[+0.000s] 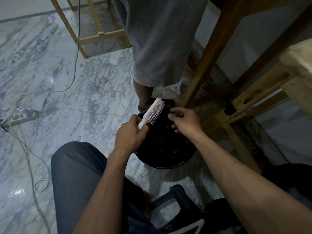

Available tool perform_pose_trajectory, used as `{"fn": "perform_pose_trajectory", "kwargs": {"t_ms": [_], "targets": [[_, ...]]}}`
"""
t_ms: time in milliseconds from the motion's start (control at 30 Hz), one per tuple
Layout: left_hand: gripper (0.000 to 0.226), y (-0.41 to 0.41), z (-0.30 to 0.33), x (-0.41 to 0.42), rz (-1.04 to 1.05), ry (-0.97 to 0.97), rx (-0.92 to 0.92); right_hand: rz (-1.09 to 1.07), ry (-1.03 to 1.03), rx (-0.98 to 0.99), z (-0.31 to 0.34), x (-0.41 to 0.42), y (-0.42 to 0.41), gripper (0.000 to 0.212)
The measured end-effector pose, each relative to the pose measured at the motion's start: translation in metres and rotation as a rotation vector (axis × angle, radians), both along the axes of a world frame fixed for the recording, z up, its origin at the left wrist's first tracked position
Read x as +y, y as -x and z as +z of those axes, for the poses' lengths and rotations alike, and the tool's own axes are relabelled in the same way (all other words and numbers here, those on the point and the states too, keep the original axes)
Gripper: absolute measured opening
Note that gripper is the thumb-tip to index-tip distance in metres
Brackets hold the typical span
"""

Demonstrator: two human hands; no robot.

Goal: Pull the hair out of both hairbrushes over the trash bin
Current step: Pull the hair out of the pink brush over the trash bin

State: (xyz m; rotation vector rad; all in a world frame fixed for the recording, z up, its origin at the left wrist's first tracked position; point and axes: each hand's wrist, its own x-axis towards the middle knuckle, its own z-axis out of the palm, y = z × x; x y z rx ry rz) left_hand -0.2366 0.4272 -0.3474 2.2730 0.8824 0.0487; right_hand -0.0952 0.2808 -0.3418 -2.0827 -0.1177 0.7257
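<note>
Left hand [130, 132] grip clamped on handle of pink hairbrush [154, 112], bristles facing right, held over black trash bin [166, 149]. Right hand [184, 121] fingertips [170, 116] pinched together beside the bristles, probably on hair; strands too dark to confirm. Brush likely light, rigid plastic, bristles springy: hold handle, pluck at bristle roots. Hair soft, clingy. Count: one hairbrush visible, second not seen; one bin.

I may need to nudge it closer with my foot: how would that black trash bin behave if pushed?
The trash bin looks like thin openwork plastic with a loose liner, so probably light. On the polished marble floor it would likely slide easily. Pushed near the rim, it might tip.
</note>
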Motion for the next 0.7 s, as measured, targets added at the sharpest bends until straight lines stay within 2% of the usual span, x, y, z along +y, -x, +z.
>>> {"fn": "perform_pose_trajectory", "kwargs": {"t_ms": [67, 133, 233, 300, 400, 467, 600, 700], "targets": [[0.026, -0.001, 0.001, -0.004, -0.039, 0.005, -0.029, -0.006, -0.061, -0.139, 0.004, 0.005, 0.000, 0.012], [0.021, -0.004, 0.000, -0.009, -0.067, 0.006, -0.071, 0.015, -0.026, -0.226, 0.005, 0.010, -0.001, 0.005], [0.014, -0.007, 0.001, -0.016, -0.085, -0.043, -0.118, 0.009, 0.064, -0.226, 0.003, 0.015, -0.002, 0.011], [0.013, -0.009, 0.003, -0.018, -0.066, -0.036, -0.146, 0.018, 0.040, -0.244, 0.004, 0.016, 0.002, 0.013], [0.015, -0.012, 0.005, -0.021, -0.068, 0.000, -0.201, -0.025, -0.054, -0.378, 0.008, 0.019, 0.007, 0.012], [0.014, -0.012, 0.006, -0.021, -0.089, 0.012, -0.203, -0.001, -0.029, -0.463, 0.011, 0.021, 0.007, 0.016], [0.016, -0.011, 0.005, -0.027, -0.074, -0.036, -0.161, 0.313, 0.404, -0.563, 0.018, 0.030, -0.001, 0.027], [0.018, -0.010, 0.004, -0.036, -0.054, -0.021, -0.127, 0.396, 0.621, -0.578, 0.020, 0.032, 0.001, 0.034]]}}
